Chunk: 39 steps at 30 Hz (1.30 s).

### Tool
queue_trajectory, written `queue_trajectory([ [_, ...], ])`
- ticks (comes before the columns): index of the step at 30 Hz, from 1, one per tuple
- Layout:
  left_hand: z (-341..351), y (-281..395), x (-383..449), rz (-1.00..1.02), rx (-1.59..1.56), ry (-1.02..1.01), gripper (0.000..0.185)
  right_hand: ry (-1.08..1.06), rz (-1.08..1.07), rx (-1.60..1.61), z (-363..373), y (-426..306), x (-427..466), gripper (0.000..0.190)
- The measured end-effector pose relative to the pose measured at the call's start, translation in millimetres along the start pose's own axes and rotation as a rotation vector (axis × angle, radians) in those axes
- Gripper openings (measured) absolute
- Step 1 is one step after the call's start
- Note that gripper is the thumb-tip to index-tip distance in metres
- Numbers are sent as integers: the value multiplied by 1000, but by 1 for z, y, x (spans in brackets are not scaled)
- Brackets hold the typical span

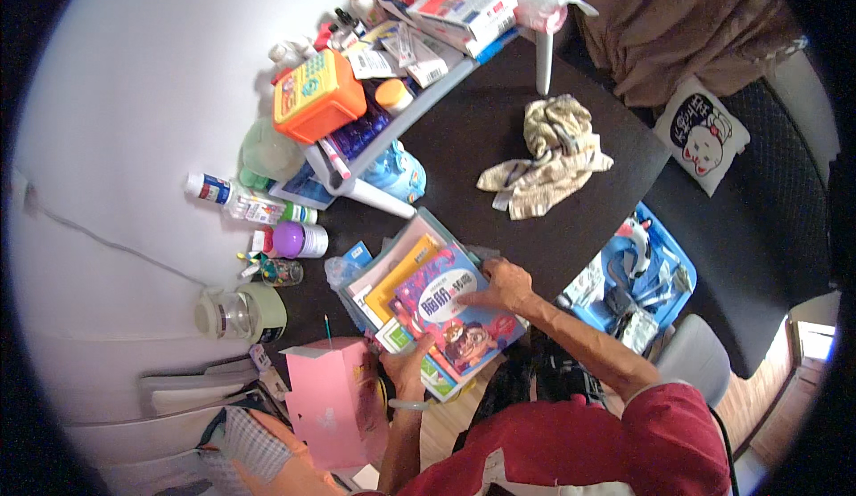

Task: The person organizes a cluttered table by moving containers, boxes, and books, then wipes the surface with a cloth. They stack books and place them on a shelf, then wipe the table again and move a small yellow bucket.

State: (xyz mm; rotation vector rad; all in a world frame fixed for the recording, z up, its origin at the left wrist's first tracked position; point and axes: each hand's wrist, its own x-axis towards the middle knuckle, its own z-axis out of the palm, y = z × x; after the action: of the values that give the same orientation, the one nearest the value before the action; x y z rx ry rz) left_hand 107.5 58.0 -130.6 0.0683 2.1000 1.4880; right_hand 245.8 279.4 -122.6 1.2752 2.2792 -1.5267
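Observation:
A stack of books and folders lies near the front edge of the dark table, with a purple and blue picture book (461, 309) on top. My right hand (506, 285) grips the stack's right edge, its thumb on the top cover and its fingers hidden behind. At the lower left edge, my left hand (406, 365) holds the stack, fingers partly hidden beneath. Below the top book a yellow-orange book (403, 275) and a green and white book (394, 337) stick out. A grey-green folder (420, 223) shows at the back of the pile.
A crumpled beige patterned cloth (552, 155) lies on the dark table (461, 148). Left stand a raised white shelf (428, 98) crowded with boxes, an electric kettle (244, 314), a purple-lidded jar (301, 239) and a pink box (334, 402). A blue bin (682, 279) sits right.

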Motion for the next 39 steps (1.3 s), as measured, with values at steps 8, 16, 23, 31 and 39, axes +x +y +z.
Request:
queue_trajectory([
  [8, 9, 33, -33, 18, -145, -110, 60, 87, -129, 165, -17, 7, -29, 89],
  [16, 29, 48, -52, -238, -479, -338, 56, 234, -110, 290, -64, 41, -62, 93],
  [23, 33, 37, -47, -373, -431, -606, 84, 279, 15, 256, -92, 59, -85, 92],
  [31, 48, 50, -57, -249, -483, -659, 104, 437, -146, 186, -114, 57, -104, 92],
  [39, 66, 65, -69, -22, -304, -742, 99, 608, -238, 9, -108, 49, -105, 89],
])
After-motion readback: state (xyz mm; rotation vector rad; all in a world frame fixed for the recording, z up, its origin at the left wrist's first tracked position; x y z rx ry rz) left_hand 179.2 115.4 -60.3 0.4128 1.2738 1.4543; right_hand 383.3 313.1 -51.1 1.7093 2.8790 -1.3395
